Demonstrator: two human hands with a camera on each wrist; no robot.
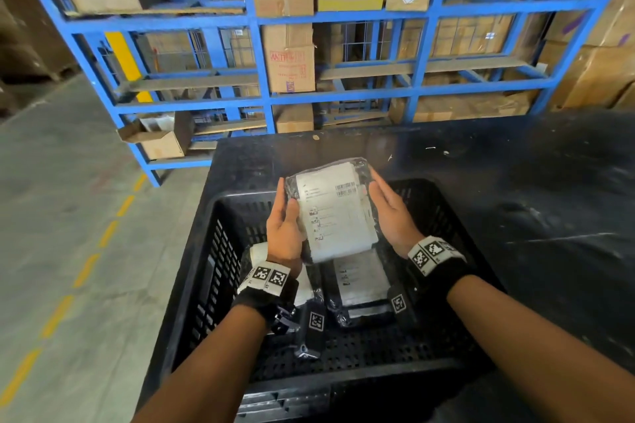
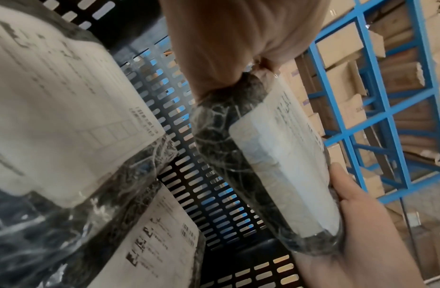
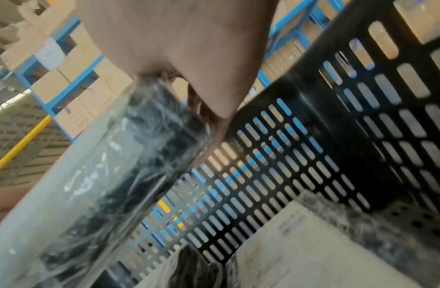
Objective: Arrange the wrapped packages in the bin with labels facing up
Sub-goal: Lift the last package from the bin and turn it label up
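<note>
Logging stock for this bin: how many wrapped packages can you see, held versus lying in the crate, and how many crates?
Wrapped packages held in both hands: 1
Wrapped packages lying in the crate, labels up: 2
Black slotted crates: 1
Total: 4
</note>
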